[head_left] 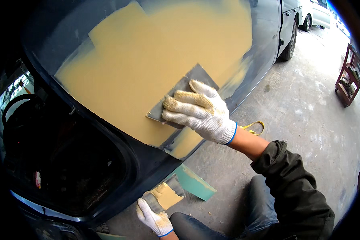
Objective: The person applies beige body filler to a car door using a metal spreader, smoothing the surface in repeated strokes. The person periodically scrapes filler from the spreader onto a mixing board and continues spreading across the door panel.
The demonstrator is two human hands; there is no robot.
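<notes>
Our right hand (202,109) near centre, fingers holding a grey spreader (197,73) against the tan-coated car panel (148,68) toward eleven o'clock, our left hand (154,219) between six and seven, grasping a putty-laden grey plate (175,185).

My right glove (207,114): white knit, yellow-stained fingers (194,97), blue cuff edge.
My left glove (155,220): white knit, yellow smears, blue cuff edge.
My spreader (200,75): plain dark grey.
My plate (152,201): grey, bearing yellow paste (166,197).
Vehicle panel (265,34): dark blue-grey, broad yellow patch (144,68), hazy edges.
My sleeve (296,180): blackish.
My jeans (263,200): faded blue.
Floor sheet (195,185): teal green.
</notes>
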